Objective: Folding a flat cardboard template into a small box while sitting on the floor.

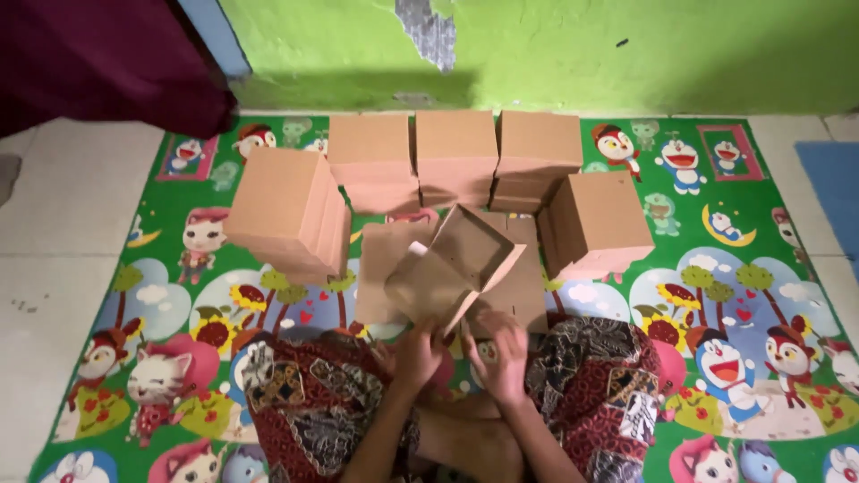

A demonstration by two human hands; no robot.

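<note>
I sit cross-legged on a cartoon play mat (743,295). My left hand (417,353) grips the near lower edge of a partly folded brown cardboard box (456,268), which is tilted with its open side up and to the right. Just right of that, my right hand (501,356) shows blurred under the box's near corner with its fingers spread; whether it touches the box I cannot tell. Flat cardboard blanks (385,259) lie on the mat under and beyond the box.
Stacks of folded cardboard boxes ring the work spot: one at the left (286,210), three along the back (456,148), one at the right (595,224). A green wall (555,45) stands behind, a dark red cloth (107,63) at upper left, pale floor tiles (54,233) on the left.
</note>
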